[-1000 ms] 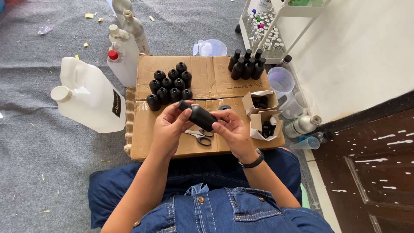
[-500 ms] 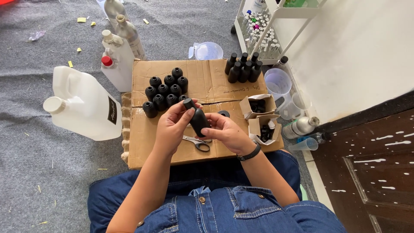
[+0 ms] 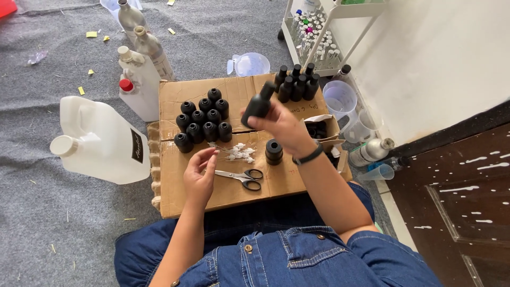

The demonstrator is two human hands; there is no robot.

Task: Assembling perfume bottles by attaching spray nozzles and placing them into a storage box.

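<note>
My right hand (image 3: 282,123) holds a small black capped bottle (image 3: 258,104) tilted, raised above the flattened cardboard (image 3: 212,196). My left hand (image 3: 200,172) hovers low over the cardboard with loose fingers and holds nothing, next to a small heap of white pump parts (image 3: 238,153) and black-handled scissors (image 3: 243,177). One uncapped black bottle (image 3: 274,151) stands just below my right hand. A cluster of uncapped black bottles (image 3: 204,121) stands at the back left of the cardboard. Capped black bottles (image 3: 296,83) are grouped at the back right.
A big white jug (image 3: 101,141) lies left of the cardboard, with tall bottles (image 3: 142,69) behind it. Clear measuring cups (image 3: 341,100), a small box of black caps (image 3: 320,129) and a white rack of vials (image 3: 314,33) are on the right, near a dark wooden door (image 3: 457,196).
Both hands held the black bottle together before. Now my right hand has lifted it up and toward the back, and my left hand has let go and dropped toward the white parts.
</note>
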